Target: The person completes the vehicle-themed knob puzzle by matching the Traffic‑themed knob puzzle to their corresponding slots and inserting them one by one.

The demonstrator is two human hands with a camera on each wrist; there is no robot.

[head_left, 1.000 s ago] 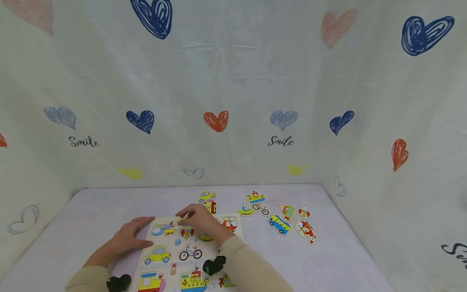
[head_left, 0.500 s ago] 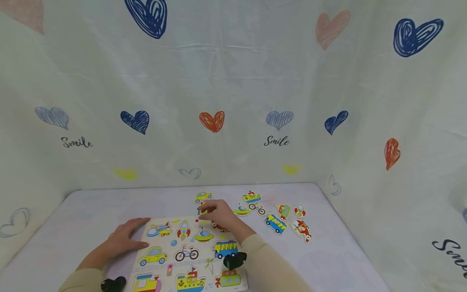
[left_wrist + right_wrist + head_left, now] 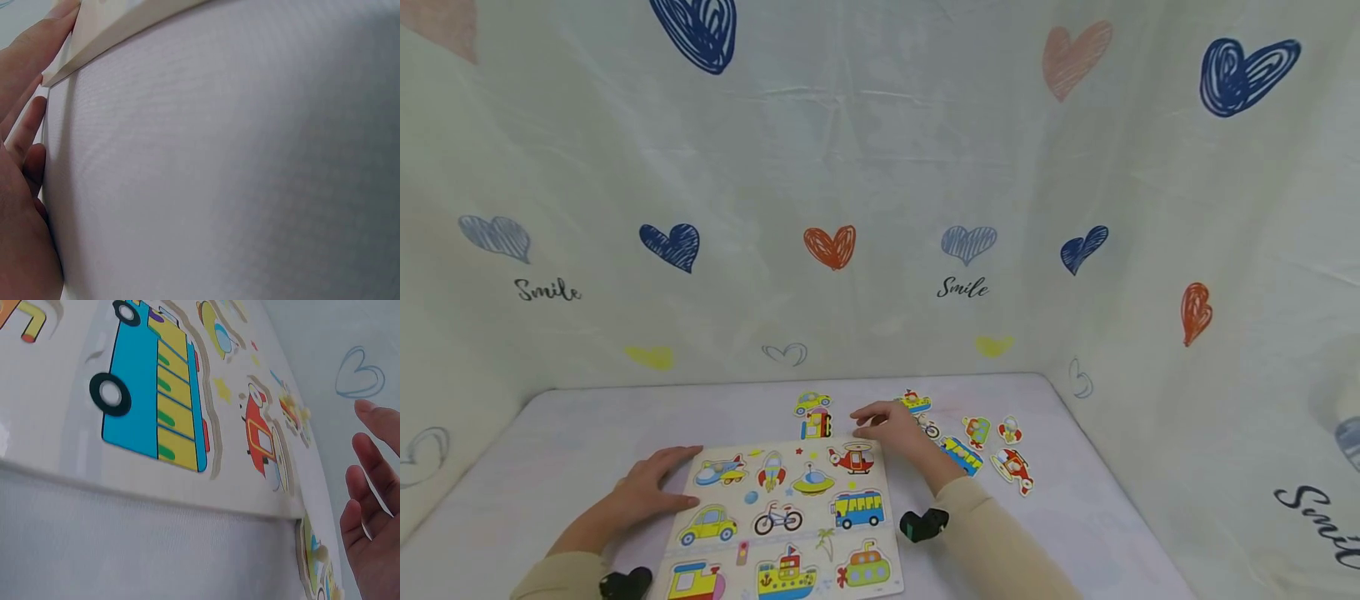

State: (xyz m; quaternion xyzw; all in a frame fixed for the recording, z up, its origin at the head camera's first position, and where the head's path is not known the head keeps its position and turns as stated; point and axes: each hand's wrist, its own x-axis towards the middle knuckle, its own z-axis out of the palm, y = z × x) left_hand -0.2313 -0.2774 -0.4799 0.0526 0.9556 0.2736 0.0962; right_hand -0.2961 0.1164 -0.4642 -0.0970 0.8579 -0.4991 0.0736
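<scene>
A pale puzzle board (image 3: 805, 542) printed with vehicles lies at the front of the table. My left hand (image 3: 651, 492) rests at its left edge, thumb and fingers spread; in the left wrist view a finger (image 3: 37, 47) touches the board's corner. My right hand (image 3: 895, 429) hovers just beyond the board's top right corner, fingers loosely bent and holding nothing. Nearest it are the loose train piece (image 3: 816, 424), the ship piece (image 3: 916, 402) and the bicycle piece (image 3: 929, 427), both partly covered by the hand. On the board, the bus picture (image 3: 153, 394) sits within a cut outline.
Farther right lie a loose bus piece (image 3: 962, 455), a submarine piece (image 3: 977, 432), a rocket piece (image 3: 1010, 430) and a helicopter piece (image 3: 1013, 471). A car piece (image 3: 812, 402) lies behind the train piece. A heart-printed curtain (image 3: 880, 167) surrounds the table.
My right hand has moved right from over the board's top row, past the train piece, to the loose pieces, uncovering the board's pictures. The left hand stays at the board's edge.
</scene>
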